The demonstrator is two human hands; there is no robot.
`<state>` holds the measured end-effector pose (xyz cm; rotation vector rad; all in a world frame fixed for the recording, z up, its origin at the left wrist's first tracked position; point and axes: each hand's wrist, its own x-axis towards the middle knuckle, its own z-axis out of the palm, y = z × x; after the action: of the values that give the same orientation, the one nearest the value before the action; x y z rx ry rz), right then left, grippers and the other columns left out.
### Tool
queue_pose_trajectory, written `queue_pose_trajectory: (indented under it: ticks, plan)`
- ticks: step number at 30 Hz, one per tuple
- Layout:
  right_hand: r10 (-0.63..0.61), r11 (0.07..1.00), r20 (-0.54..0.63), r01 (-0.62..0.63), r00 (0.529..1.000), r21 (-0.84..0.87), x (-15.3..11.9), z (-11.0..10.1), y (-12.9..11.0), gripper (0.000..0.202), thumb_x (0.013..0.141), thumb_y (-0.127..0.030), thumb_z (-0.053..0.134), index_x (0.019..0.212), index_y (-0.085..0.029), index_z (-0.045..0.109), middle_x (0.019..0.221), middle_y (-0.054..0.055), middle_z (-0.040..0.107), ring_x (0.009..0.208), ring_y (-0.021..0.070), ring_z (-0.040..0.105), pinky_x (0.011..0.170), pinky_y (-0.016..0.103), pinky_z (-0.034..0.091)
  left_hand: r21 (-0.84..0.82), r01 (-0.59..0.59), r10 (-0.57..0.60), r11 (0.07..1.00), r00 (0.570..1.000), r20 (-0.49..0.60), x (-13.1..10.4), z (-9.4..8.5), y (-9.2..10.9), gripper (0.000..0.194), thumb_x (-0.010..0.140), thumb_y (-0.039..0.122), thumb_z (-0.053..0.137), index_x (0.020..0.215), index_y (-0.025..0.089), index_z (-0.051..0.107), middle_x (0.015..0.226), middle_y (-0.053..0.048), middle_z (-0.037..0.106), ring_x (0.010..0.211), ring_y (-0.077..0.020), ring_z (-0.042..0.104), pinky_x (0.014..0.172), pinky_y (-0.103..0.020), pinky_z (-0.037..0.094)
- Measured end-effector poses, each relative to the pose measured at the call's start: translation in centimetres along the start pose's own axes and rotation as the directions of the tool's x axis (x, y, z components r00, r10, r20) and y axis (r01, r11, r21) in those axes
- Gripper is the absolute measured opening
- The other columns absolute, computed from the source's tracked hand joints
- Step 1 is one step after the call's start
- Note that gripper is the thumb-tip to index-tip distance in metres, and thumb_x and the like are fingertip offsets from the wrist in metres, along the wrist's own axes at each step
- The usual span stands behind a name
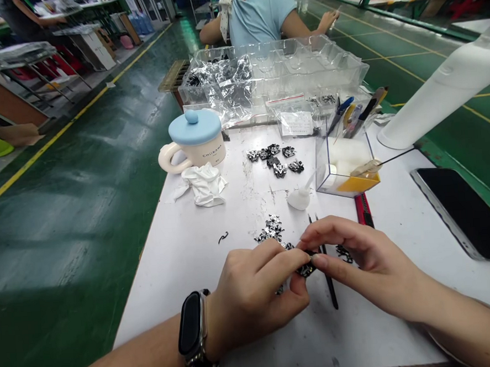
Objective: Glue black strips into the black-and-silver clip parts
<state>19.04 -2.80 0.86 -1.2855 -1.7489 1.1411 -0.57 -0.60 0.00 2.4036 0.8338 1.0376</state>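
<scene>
Between my two hands is a small black and silver part (305, 269), partly hidden by the fingers. My left hand (257, 288), with a watch on its wrist, pinches it from the left. From the right, my right hand (361, 254) has its thumb and fingertips closed on the same part. Black tweezers (331, 286) lie on the white table beneath the right fingers. Just beyond the hands is a pile of tiny silver and black pieces (272, 229). More dark pieces (344, 253) show behind the right hand.
A lidded mug (201, 142) and crumpled white cloth (203, 185) stand left. Several black-silver parts (279, 169) lie mid-table. A squeeze bottle (299, 199), clear pen box (347, 169), red cutter (363, 209) and phone (466, 208) are right. Clear trays (304, 69) and a seated person are behind.
</scene>
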Motion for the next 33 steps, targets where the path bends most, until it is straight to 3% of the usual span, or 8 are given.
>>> queue_pose_trajectory:
  ticks: [2,3,5,7,9,13,24,33]
  plan:
    - [-0.001,1.0,-0.021,0.001,1.0,-0.018,0.0,0.0,0.2,0.017,0.088,-0.028,0.056,0.105,-0.026,0.055,0.096,0.001,0.066,0.091,0.0159,0.064,0.079,0.028,0.055,-0.176,0.192,-0.19,0.965,0.981,0.027,0.3,-0.1,0.1,0.027,0.065,0.003,0.059,0.088,0.016,0.063,0.06,0.004,0.053,0.043,-0.0044,0.039,0.045,-0.02,0.038]
    - [-0.007,1.0,-0.045,0.006,0.999,-0.031,0.0,0.0,0.3,0.017,0.088,-0.029,0.056,0.106,-0.026,0.055,0.095,0.002,0.066,0.09,0.016,0.064,0.078,0.028,0.055,-0.285,0.334,-0.326,0.898,0.942,0.078,0.5,-0.1,0.1,0.024,0.066,0.006,0.061,0.087,0.017,0.064,0.055,0.007,0.049,0.042,-0.0041,0.038,0.047,-0.02,0.04]
    - [-0.031,0.998,-0.105,0.025,0.994,-0.059,0.1,-0.1,0.5,0.018,0.088,-0.028,0.057,0.106,-0.026,0.056,0.095,0.002,0.066,0.09,0.0158,0.064,0.077,0.027,0.054,-0.465,0.606,-0.562,0.645,0.789,0.249,0.9,-0.2,0.0,0.016,0.07,0.014,0.064,0.085,0.018,0.064,0.048,0.009,0.043,0.038,-0.0034,0.036,0.043,-0.018,0.04]
    - [-0.059,0.994,-0.135,0.046,0.989,-0.097,0.1,-0.2,0.6,0.016,0.089,-0.027,0.057,0.105,-0.026,0.056,0.096,0.001,0.066,0.09,0.0153,0.063,0.076,0.026,0.053,-0.557,0.744,-0.664,0.369,0.63,0.402,1.3,-0.4,-0.3,0.013,0.073,0.021,0.066,0.084,0.018,0.063,0.049,0.009,0.045,0.036,-0.0023,0.035,0.035,-0.015,0.033]
    - [-0.09,0.986,-0.117,0.072,0.989,-0.15,0.1,-0.2,0.5,0.015,0.089,-0.026,0.056,0.104,-0.027,0.056,0.096,0.0,0.065,0.09,0.0145,0.062,0.075,0.026,0.052,-0.605,0.77,-0.685,0.203,0.553,0.475,1.5,-0.4,-0.5,0.014,0.072,0.024,0.069,0.084,0.018,0.063,0.053,0.008,0.049,0.034,-0.0007,0.033,0.031,-0.012,0.026]
    - [-0.071,0.973,-0.081,0.052,0.994,-0.224,0.1,0.0,0.2,0.013,0.09,-0.027,0.055,0.103,-0.029,0.055,0.095,-0.003,0.063,0.088,0.0122,0.06,0.077,0.027,0.047,-0.64,0.76,-0.674,0.115,0.533,0.512,1.5,-0.3,-0.8,0.015,0.071,0.021,0.071,0.084,0.017,0.063,0.048,0.01,0.046,0.033,0.0003,0.034,0.03,-0.01,0.026]
    - [-0.068,0.977,-0.069,0.053,0.995,-0.206,0.1,-0.1,0.0,0.013,0.091,-0.024,0.053,0.103,-0.028,0.055,0.096,-0.002,0.062,0.089,0.0118,0.059,0.077,0.027,0.046,-0.654,0.755,-0.654,0.049,0.519,0.55,1.5,-0.2,-0.6,0.015,0.071,0.018,0.07,0.083,0.015,0.062,0.046,0.01,0.046,0.033,0.0002,0.033,0.03,-0.009,0.024]
    - [-0.082,0.979,-0.051,0.071,0.995,-0.191,0.1,0.0,0.5,0.014,0.091,-0.026,0.053,0.104,-0.031,0.053,0.095,-0.006,0.061,0.089,0.008,0.057,0.077,0.022,0.045,-0.662,0.748,-0.619,0.042,0.54,0.57,1.4,-0.2,-0.8,0.016,0.073,0.021,0.071,0.084,0.015,0.062,0.045,0.011,0.043,0.033,0.0009,0.032,0.03,-0.008,0.025]
